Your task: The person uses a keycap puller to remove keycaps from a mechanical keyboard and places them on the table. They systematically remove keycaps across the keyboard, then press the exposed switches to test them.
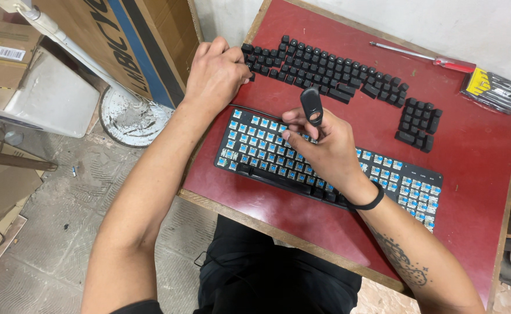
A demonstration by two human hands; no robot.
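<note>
A black keyboard (255,152) with its blue switches bare lies on the red table (476,168). Beyond it, removed black keycaps (331,67) are laid out in rows, with a smaller block of keycaps (419,123) to the right. My right hand (319,148) hovers over the keyboard's middle, holding a black keycap puller (311,104) upright between thumb and fingers. My left hand (217,72) rests at the left end of the keycap rows, fingers curled onto a keycap there.
A red-handled screwdriver (427,57) and a black-and-yellow tool pouch (493,88) lie at the table's far right. Cardboard boxes (121,40) and a white fan stand base (130,116) sit on the floor to the left.
</note>
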